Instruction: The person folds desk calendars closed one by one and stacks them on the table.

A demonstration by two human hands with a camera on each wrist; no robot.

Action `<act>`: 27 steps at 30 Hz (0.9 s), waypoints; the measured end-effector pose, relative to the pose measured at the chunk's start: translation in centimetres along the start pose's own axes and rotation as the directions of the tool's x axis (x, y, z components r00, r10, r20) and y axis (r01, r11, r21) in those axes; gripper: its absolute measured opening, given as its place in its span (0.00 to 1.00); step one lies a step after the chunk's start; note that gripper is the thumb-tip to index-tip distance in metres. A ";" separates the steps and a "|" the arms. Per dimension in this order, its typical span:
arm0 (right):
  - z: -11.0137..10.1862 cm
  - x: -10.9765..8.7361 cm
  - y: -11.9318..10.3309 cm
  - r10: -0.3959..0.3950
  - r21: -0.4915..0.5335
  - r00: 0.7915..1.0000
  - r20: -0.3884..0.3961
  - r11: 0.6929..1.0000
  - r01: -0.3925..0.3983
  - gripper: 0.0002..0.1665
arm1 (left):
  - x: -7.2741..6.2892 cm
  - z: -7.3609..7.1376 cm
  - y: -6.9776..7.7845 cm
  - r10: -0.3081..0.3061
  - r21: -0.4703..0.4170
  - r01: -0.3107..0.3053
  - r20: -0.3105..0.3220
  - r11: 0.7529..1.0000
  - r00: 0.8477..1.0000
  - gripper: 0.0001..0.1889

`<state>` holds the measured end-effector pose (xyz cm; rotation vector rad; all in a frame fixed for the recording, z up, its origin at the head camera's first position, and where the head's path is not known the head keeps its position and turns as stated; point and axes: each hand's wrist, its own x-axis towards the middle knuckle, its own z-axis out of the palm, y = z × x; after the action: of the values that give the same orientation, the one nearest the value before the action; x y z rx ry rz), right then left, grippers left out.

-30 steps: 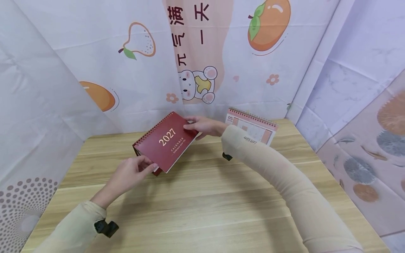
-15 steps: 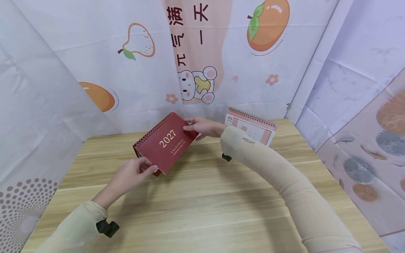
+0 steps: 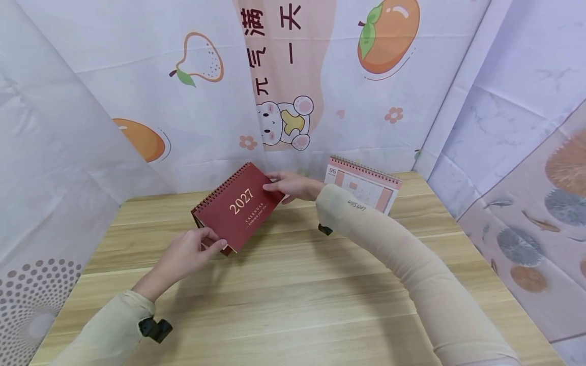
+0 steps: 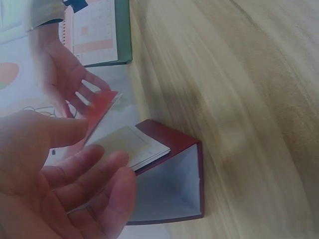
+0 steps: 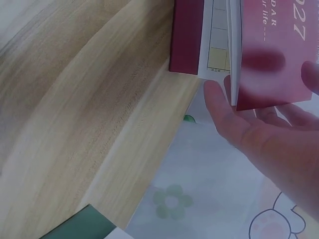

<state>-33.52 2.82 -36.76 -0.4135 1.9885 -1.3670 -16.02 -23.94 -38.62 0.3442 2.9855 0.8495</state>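
Note:
A dark red desk calendar [image 3: 247, 216], marked 2027 in gold, stands at an angle near the table's back edge. My left hand [image 3: 185, 251] is at its lower left corner, thumb on the cover side and fingers curled at the edge. At the far right edge my right hand [image 3: 295, 186] holds the cover and pages, thumb in front and fingers behind. In the left wrist view the red stand [image 4: 172, 132] shows its hollow side, with white pages [image 4: 132, 144] apart from the lifted cover. The right wrist view shows a gap between the held pages and the stand.
A pink and white desk calendar [image 3: 361, 184] on a green stand [image 4: 123, 32] sits at the back right, partly behind my right forearm. The wooden table [image 3: 284, 305] meets a printed cloth backdrop [image 3: 220, 122] behind, with more cloth at both sides.
My right hand has shifted slightly left with the red cover, and the white page edge below the cover now shows less. My left hand has stayed almost still.

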 end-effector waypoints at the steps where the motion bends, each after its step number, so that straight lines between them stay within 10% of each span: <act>1: 0.0 0.1 0.0 0.001 0.007 1.000 -0.001 1.000 -0.001 0.34 | 0.0 -0.1 0.0 0.004 0.009 -0.005 0.004 1.000 1.000 0.11; 27: 1.6 1.4 0.5 0.024 -0.047 1.000 -0.020 0.999 -0.025 0.42 | 0.1 -0.2 -0.1 0.068 0.240 -0.065 -0.006 0.969 0.998 0.10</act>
<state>-33.40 1.07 -38.09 -0.3977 2.0380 -1.3162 -16.11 -24.11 -38.45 0.4473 3.1104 0.4957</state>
